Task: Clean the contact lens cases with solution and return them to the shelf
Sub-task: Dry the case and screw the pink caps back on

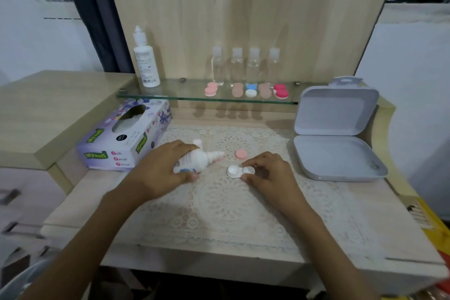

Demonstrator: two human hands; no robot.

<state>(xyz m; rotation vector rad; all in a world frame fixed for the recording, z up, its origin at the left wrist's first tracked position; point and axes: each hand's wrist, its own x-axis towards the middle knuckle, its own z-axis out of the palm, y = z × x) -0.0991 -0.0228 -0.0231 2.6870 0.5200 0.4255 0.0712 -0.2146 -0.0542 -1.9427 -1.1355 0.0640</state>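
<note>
My left hand (160, 170) curls round the smooth white solution bottle (194, 161), which is tilted with its ribbed nozzle toward the white lens case (239, 171). My right hand (270, 173) pinches that rounded case on the lace mat (219, 207). A round pink cap (241, 154) lies just behind it. A cardboard tissue box (121, 139) sits left and an open grey plastic box (338, 139) right.

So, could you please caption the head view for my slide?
The left hand grips a solution bottle; the right hand holds a white case on the mat.
</note>
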